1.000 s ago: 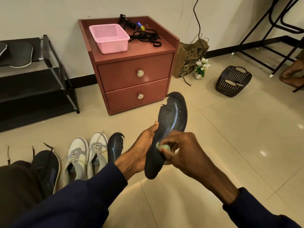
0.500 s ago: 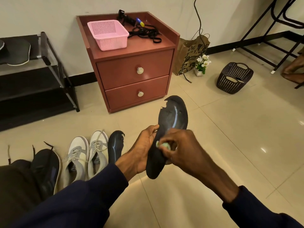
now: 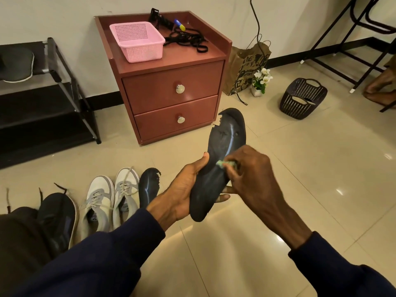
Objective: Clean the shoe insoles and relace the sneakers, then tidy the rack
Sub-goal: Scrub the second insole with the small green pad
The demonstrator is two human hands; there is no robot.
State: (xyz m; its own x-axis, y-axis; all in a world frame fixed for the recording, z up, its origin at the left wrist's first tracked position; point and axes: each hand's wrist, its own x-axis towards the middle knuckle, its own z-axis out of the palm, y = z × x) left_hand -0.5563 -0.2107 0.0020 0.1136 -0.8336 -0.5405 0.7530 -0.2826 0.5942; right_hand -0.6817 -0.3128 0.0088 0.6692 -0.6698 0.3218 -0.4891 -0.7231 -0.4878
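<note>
A pink perforated plastic basket (image 3: 139,42) is set on the reddish wooden two-drawer cabinet (image 3: 171,82); a black metal shoe rack (image 3: 42,101) is placed left of it, grey-white sneakers (image 3: 124,189) nearer.

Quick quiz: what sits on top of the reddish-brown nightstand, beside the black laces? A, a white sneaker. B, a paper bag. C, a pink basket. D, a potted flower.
C: the pink basket stands on the top of the nightstand, just left of the black laces.
</note>
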